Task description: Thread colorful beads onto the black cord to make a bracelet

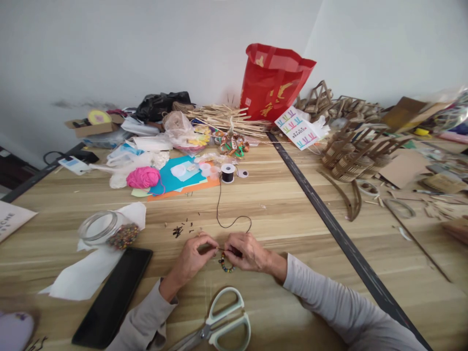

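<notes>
1. Both hands meet low in the middle of the wooden table (292,224). The left hand (192,258) is curled, its fingertips pinched together on a thin black cord (234,223) right where it meets the other hand.
2. The right hand (245,251) is likewise closed into a pinch, thumb and fingers gripping the same cord, with the knuckles turned up toward the camera.
3. Hanging just below and between the two hands is a short beaded strand (225,265). It curves in a small arc and carries tiny round beads in mixed colours, with red, green, yellow and blue among them. Its upper ends vanish under the fingers.
4. From the right hand the cord loops away across the wood and runs up to a small spool (227,172) of black thread that stands upright beside sheets of blue and orange paper (171,184).
5. A clear jar (106,229) lies on its side to the left of the hands, resting on white paper, with many-coloured beads gathered in its lower end.
6. A few dark beads (178,230) lie scattered on the wood just above the left hand.
7. Pale green-handled scissors (219,324) lie near the bottom edge, between the two forearms, and a black phone (113,297) lies flat to their left.
8. A pink yarn ball (143,177) sits farther back.
</notes>
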`<state>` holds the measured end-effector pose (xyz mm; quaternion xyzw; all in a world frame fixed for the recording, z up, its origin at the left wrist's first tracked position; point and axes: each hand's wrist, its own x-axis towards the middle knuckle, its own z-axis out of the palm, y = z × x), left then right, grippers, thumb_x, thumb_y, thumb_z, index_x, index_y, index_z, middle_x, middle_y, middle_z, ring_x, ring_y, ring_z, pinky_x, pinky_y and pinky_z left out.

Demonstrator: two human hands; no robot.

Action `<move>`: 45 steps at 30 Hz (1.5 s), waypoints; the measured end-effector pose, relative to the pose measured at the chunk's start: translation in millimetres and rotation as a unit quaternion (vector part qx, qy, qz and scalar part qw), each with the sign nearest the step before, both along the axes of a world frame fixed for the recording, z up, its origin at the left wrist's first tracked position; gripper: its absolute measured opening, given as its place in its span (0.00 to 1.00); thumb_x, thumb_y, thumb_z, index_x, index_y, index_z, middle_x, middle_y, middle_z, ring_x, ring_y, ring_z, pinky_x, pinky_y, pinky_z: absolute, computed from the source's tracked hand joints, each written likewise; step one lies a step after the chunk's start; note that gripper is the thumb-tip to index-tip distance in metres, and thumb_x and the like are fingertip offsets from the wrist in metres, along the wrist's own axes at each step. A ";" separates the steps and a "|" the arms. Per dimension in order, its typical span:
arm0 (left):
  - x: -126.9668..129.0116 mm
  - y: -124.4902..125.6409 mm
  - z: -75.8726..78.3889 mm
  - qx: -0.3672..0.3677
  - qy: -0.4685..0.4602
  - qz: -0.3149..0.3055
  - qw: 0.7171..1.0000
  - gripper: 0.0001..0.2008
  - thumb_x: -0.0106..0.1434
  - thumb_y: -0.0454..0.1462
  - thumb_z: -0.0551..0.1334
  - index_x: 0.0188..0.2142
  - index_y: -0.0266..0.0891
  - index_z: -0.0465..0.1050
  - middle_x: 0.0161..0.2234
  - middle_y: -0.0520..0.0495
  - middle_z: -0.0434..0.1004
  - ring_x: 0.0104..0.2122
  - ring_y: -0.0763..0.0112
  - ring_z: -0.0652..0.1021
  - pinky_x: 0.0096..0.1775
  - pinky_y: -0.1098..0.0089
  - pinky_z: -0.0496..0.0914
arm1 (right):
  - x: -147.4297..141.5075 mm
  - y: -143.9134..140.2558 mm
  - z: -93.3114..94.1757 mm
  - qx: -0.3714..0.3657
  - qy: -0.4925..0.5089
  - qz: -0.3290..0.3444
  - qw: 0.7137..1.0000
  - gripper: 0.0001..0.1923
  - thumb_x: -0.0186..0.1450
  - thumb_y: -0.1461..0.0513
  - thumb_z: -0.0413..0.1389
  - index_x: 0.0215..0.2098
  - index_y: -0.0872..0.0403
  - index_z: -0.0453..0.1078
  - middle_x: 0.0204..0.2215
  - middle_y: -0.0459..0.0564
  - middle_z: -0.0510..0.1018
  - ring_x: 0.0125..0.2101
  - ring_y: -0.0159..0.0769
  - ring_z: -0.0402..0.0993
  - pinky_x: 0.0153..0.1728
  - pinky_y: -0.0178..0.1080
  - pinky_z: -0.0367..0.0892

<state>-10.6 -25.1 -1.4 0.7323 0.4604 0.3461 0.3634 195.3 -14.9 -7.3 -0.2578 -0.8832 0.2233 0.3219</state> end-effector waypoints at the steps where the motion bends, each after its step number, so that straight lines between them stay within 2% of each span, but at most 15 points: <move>1: 0.1 -0.1 -0.3 -0.001 0.001 -0.001 1.000 0.03 0.54 0.30 0.63 0.27 0.36 0.76 0.27 0.47 0.78 0.30 0.67 0.77 0.35 0.69 0.70 | -0.1 -0.1 0.7 0.004 -0.001 0.001 1.000 0.03 0.63 0.67 0.50 0.31 0.54 0.62 0.24 0.47 0.71 0.25 0.31 0.66 0.29 0.32 0.62; 11: 0.9 -0.3 -0.3 0.006 0.001 0.000 1.000 0.02 0.53 0.30 0.64 0.25 0.37 0.75 0.26 0.49 0.78 0.28 0.68 0.76 0.34 0.70 0.69 | -0.3 0.5 -0.3 0.039 -0.004 0.001 0.999 0.04 0.65 0.66 0.49 0.31 0.55 0.62 0.23 0.46 0.70 0.24 0.30 0.65 0.27 0.32 0.61; 45: 3.2 -1.1 6.1 -0.020 0.002 -0.007 1.000 0.03 0.53 0.31 0.65 0.24 0.37 0.75 0.25 0.49 0.77 0.27 0.70 0.76 0.34 0.71 0.69 | 0.8 1.4 -4.0 0.040 -0.031 0.020 0.999 0.05 0.68 0.65 0.49 0.33 0.55 0.63 0.26 0.48 0.73 0.27 0.31 0.69 0.30 0.32 0.63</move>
